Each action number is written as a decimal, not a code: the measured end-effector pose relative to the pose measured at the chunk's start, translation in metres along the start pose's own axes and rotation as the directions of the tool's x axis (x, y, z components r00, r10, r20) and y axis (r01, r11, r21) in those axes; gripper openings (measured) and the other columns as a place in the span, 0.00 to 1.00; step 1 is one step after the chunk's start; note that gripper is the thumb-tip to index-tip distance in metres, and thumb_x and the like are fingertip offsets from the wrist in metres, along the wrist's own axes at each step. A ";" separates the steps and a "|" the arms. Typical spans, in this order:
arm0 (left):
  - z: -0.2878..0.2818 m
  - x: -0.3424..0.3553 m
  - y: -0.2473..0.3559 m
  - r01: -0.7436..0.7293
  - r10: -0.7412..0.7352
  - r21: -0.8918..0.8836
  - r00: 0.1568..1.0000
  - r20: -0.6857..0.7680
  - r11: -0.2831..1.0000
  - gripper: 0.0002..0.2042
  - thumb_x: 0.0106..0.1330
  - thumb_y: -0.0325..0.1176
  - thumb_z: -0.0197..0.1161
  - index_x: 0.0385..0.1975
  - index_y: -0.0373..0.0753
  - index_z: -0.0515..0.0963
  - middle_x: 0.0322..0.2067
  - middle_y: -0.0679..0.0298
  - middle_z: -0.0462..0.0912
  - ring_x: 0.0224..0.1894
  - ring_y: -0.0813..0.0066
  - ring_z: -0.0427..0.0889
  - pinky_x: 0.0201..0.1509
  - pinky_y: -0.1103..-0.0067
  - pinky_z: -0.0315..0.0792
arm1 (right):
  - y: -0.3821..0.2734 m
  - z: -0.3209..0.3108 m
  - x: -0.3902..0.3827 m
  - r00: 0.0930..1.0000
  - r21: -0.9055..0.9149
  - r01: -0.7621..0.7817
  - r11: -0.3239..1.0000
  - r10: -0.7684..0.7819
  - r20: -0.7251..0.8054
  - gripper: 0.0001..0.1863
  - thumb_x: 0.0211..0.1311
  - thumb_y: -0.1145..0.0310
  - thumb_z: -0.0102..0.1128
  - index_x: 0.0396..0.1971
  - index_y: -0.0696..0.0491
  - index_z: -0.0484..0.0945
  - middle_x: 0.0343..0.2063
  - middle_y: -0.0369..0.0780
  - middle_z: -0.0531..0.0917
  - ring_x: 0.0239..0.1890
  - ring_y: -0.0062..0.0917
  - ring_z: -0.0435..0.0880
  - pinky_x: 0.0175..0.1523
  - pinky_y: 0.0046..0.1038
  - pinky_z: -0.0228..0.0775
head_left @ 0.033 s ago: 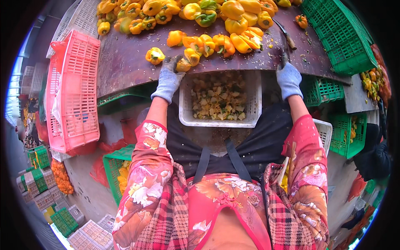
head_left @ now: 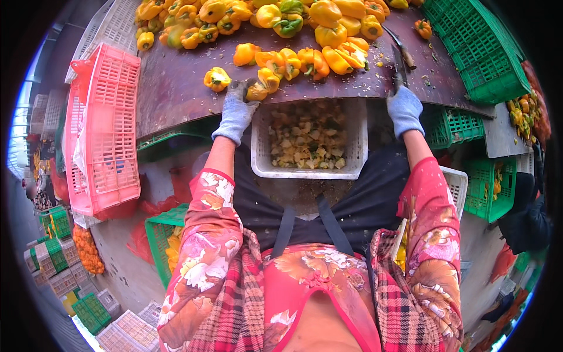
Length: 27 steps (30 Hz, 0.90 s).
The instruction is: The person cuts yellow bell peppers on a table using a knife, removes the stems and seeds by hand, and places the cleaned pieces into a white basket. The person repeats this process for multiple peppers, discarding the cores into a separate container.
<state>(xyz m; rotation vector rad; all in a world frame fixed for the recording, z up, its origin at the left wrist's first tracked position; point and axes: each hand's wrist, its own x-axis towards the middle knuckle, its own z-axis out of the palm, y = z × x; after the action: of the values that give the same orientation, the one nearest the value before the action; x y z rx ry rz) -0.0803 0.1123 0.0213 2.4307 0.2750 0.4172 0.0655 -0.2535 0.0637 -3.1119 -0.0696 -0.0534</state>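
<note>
My left hand [head_left: 236, 114], in a blue-grey glove with dark fingertips, is closed on a yellow bell pepper [head_left: 257, 92] at the table's near edge. My right hand [head_left: 405, 111], gloved alike, grips a knife [head_left: 400, 66] whose dark blade points away over the tabletop. Beyond the left hand, several yellow peppers [head_left: 314, 63] lie in a loose row, some cut open. One pepper with a pale cut top [head_left: 217, 79] sits left of that hand. Between my knees, below the table edge, a white crate [head_left: 311, 174] holds many pale cut pepper pieces.
A pile of yellow peppers [head_left: 234, 13] covers the far table [head_left: 170, 82]. Another knife with a wooden handle [head_left: 409, 58] lies just beyond my right hand. Pink crates [head_left: 111, 129] stand at the left, and a green crate [head_left: 478, 53] at the right.
My right hand has shifted slightly left, and the knife blade now shows longer, pointing away from me. The left hand and its pepper look nearly unchanged.
</note>
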 end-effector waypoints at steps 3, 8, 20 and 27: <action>0.004 0.000 -0.009 0.071 -0.076 -0.126 0.996 -0.036 0.989 0.21 0.44 0.22 0.69 0.42 0.38 0.75 0.43 0.54 0.76 0.47 0.56 0.75 0.54 0.72 0.70 | -0.001 0.015 0.009 0.997 -0.017 0.074 0.997 -0.075 -0.035 0.14 0.57 0.59 0.53 0.35 0.51 0.82 0.34 0.48 0.83 0.38 0.43 0.82 0.43 0.41 0.74; -0.003 -0.012 0.023 0.421 -0.376 -0.812 0.886 0.272 0.404 0.18 0.56 0.19 0.64 0.45 0.40 0.72 0.36 0.66 0.79 0.36 0.79 0.78 0.40 0.85 0.74 | -0.008 0.018 0.003 0.909 -0.056 0.215 0.975 -0.221 -0.352 0.15 0.58 0.59 0.53 0.41 0.49 0.80 0.36 0.47 0.82 0.40 0.40 0.82 0.47 0.40 0.72; 0.000 -0.052 0.164 -0.297 0.287 -0.121 0.953 -0.097 0.947 0.22 0.46 0.34 0.72 0.43 0.39 0.77 0.45 0.57 0.76 0.48 0.57 0.73 0.52 0.66 0.68 | -0.087 -0.002 -0.090 0.860 0.964 0.034 -0.263 -0.484 -0.163 0.24 0.66 0.53 0.49 0.51 0.58 0.71 0.45 0.42 0.79 0.44 0.25 0.80 0.51 0.25 0.71; 0.049 -0.058 0.149 0.109 -0.085 -0.497 0.994 0.072 0.861 0.16 0.53 0.25 0.67 0.42 0.32 0.77 0.35 0.62 0.81 0.36 0.76 0.79 0.42 0.80 0.74 | -0.098 0.013 -0.107 0.981 0.978 -0.076 -0.194 -0.188 0.039 0.23 0.65 0.59 0.54 0.52 0.61 0.73 0.43 0.41 0.82 0.42 0.16 0.75 0.48 0.21 0.68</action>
<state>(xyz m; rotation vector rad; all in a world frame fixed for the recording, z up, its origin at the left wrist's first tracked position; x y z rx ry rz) -0.1032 -0.0469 0.0664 1.9029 0.2326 0.3343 -0.0453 -0.1602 0.0494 -1.3369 -0.1582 0.1979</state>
